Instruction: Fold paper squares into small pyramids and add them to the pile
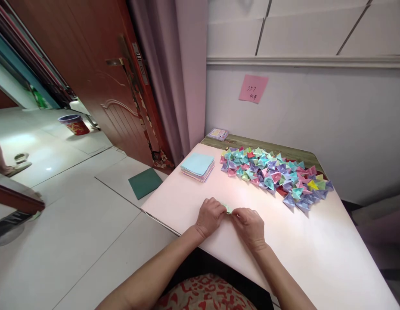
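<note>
A small piece of light green folded paper [228, 209] is between my two hands, just above the white tabletop [193, 206]. My left hand [212, 215] is closed, pinching the paper's left end. On the other side my right hand [249, 224] is closed too, its thumb and fingers pinching the right end. Fingers cover much of the paper, so its full shape is hidden. Beyond my hands lies a pile of colourful folded paper pieces [271, 172], mostly purple, teal, pink and green. A stack of square paper sheets [198, 165], light blue on top, sits to the left.
A small pack of cards or stickers [218, 134] lies at the table's back corner. A pink note [253, 89] sticks to the wall. On the floor are a dark green square [144, 183] and a red bin [75, 125], near a brown door [90, 64]. Someone's foot shows far left.
</note>
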The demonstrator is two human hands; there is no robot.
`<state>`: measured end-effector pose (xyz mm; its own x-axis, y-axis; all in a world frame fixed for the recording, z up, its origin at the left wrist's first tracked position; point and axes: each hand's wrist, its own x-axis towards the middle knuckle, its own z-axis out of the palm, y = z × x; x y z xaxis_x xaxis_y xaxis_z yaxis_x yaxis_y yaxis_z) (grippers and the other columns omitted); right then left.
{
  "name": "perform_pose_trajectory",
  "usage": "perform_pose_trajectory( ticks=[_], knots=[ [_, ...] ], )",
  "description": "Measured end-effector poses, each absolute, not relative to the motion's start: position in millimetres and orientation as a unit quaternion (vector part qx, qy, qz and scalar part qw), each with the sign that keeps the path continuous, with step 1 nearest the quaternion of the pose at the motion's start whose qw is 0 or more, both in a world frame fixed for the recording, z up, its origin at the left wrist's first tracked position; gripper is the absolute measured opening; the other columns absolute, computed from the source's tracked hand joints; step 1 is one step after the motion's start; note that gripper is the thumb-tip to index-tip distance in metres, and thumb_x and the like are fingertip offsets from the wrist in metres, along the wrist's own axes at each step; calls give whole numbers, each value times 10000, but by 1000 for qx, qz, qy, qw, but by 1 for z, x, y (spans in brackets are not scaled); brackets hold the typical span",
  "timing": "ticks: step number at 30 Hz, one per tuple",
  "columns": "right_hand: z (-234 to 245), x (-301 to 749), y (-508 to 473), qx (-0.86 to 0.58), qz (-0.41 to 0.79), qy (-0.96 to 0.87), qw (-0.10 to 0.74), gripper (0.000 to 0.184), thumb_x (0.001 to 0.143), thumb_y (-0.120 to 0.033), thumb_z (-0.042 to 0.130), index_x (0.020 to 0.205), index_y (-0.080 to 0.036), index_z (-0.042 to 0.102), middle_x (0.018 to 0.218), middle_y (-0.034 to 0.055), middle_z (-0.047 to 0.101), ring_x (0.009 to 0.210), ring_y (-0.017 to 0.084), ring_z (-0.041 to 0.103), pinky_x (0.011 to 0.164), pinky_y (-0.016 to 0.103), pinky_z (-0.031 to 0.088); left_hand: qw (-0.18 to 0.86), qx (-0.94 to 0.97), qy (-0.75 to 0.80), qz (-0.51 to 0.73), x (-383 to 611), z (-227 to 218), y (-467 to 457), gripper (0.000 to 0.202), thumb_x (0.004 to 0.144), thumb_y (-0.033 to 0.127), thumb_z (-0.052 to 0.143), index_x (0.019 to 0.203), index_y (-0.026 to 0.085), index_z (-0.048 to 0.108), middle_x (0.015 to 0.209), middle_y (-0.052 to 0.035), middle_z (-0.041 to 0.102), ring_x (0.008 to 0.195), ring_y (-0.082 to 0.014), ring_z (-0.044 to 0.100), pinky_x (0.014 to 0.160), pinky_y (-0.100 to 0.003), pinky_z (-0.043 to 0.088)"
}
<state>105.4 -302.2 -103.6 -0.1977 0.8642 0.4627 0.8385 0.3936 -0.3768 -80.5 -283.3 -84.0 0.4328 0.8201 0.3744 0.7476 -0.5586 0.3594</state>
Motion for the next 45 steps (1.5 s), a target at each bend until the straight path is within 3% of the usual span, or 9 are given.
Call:
perform_pose_trajectory(
  ticks=[5,8,15,19,24,26,32,41,45],
  knots=[
    [-106,103,-304,-640,175,-694,278,167,847,-427,613,890,-275,670,786,-30,727,710,178,649,602,256,382,204,774,538,265,-81,-87,-281,51,800,181,647,775,214,678,783,-5,693,821,-191,556,774,-330,367],
    [-97,100,-301,-671,217,-659,261,193,836,-465,606,820,-285,674,721,-45,712,635,165,635,541,253,358,247,737,569,267,-78,-81,-277,26,773,188,658,761,208,672,745,2,688,783,-186,562,759,-319,385],
    [-104,102,-306,-586,152,-735,307,173,865,-392,593,861,-260,705,849,8,730,782,186,645,715,281,411,262,673,585,369,-84,-82,-279,78,783,191,602,842,195,653,836,-7,663,707,-141,547,709,-271,428],
    [-109,104,-310,-561,113,-760,308,157,886,-343,580,892,-251,707,871,19,732,800,185,646,726,281,396,296,662,598,340,-92,-90,-276,118,764,144,560,824,200,644,798,6,661,674,-130,562,669,-251,437],
    [-108,103,-311,-550,85,-773,305,128,888,-318,597,921,-250,700,873,10,730,814,180,641,726,278,380,325,633,611,346,-88,-93,-276,333,740,139,586,1065,211,578,791,30,682,655,-128,585,654,-248,448],
    [-108,103,-311,-543,79,-779,304,128,897,-301,588,907,-255,707,868,7,731,814,177,640,728,277,375,338,630,605,350,-86,-92,-276,303,749,147,586,1046,207,586,769,33,683,646,-127,590,653,-249,451],
    [-109,105,-311,-533,71,-786,303,126,898,-269,597,894,-265,723,873,-1,729,819,163,636,742,270,368,242,760,535,281,-85,-86,-280,113,799,175,592,759,202,695,782,-16,683,797,-173,577,766,-296,435],
    [-110,108,-310,-533,92,-794,278,146,896,-278,590,920,-280,735,910,19,731,861,191,628,805,295,366,249,803,483,245,-81,-82,-281,180,875,228,520,876,219,699,830,-32,658,850,-186,569,796,-307,432],
    [-109,107,-310,-555,111,-777,277,156,897,-319,584,900,-274,733,890,18,729,837,188,622,802,299,359,248,814,467,240,-87,-76,-284,184,798,142,544,956,196,620,860,-31,634,835,-190,548,764,-302,434]
  ],
)
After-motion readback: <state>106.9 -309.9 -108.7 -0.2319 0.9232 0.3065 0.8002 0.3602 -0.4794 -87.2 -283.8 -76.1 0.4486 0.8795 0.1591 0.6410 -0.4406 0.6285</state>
